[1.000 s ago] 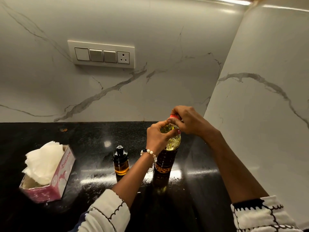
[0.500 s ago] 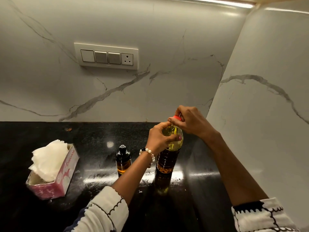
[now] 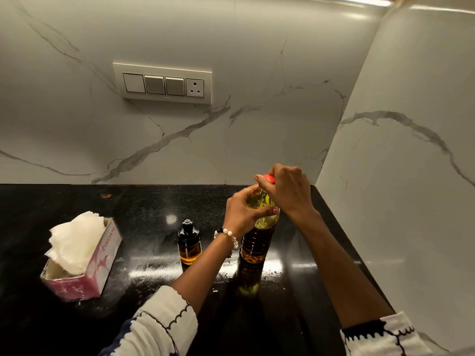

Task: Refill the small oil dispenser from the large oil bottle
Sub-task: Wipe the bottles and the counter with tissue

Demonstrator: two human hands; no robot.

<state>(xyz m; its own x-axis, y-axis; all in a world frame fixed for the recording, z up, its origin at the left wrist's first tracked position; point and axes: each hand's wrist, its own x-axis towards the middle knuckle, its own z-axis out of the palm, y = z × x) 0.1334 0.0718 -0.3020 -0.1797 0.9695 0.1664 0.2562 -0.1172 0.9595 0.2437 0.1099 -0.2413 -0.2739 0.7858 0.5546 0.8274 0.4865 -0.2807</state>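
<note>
The large oil bottle (image 3: 255,242) stands upright on the black counter (image 3: 144,201), clear plastic with yellow oil and a red cap (image 3: 269,178). My left hand (image 3: 241,211) grips the bottle's shoulder. My right hand (image 3: 288,191) is curled over the red cap and holds it from above. The small oil dispenser (image 3: 188,244), dark glass with a black top and a little amber oil at the bottom, stands just left of the big bottle, apart from both hands.
A pink tissue box (image 3: 84,263) with white tissues sticking out sits at the left of the counter. A switch panel (image 3: 163,83) is on the marble back wall. A marble side wall (image 3: 401,176) bounds the counter on the right.
Both hands stay on the bottle. My right hand's fingers have shifted slightly around the red cap. The view has drifted a little, so everything sits slightly right of before.
</note>
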